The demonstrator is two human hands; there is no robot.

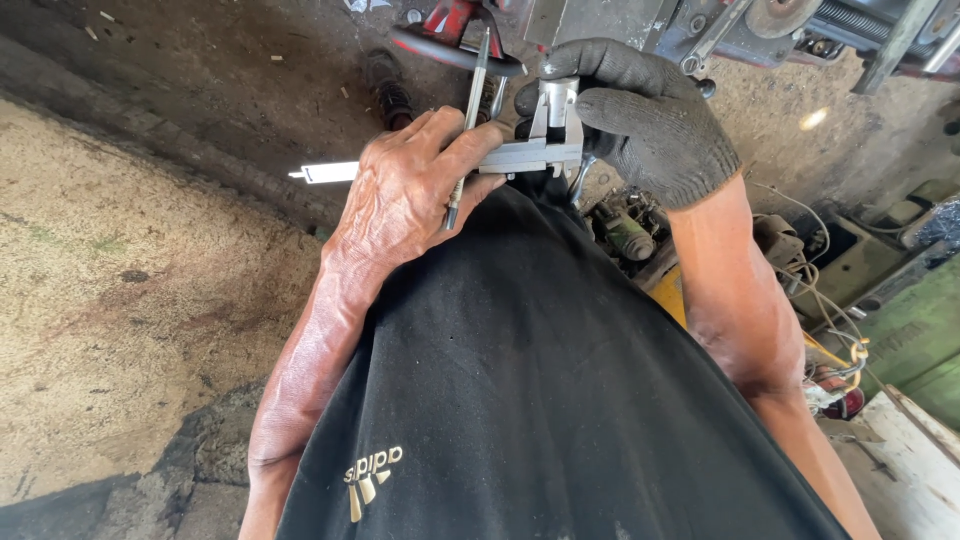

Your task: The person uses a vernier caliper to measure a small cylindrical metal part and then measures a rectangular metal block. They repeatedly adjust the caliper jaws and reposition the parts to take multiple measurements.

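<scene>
Containers: none clearly identifiable; cluttered parts and wires at right, contents indistinct.

Caliper (520, 155): steel vernier type, held horiz. between both hands, far centre of scene, above the black shirt (540, 380). Beam end (325, 172) projects left past the left hand. Jaw end sits at right, w/ a small metal part (557, 100) at the jaws.

Left hand (405, 190): bare, closed over the caliper beam; also grips a pen (468, 120) between the fingers, tip near, shaft pointing far.

Right hand (640, 115): black knit glove, fingers curled, closed on the jaw end and metal part.

Both forearms bent inward, elbows near. Concrete floor (130, 280) at left; machine base (720, 25) far right.
</scene>
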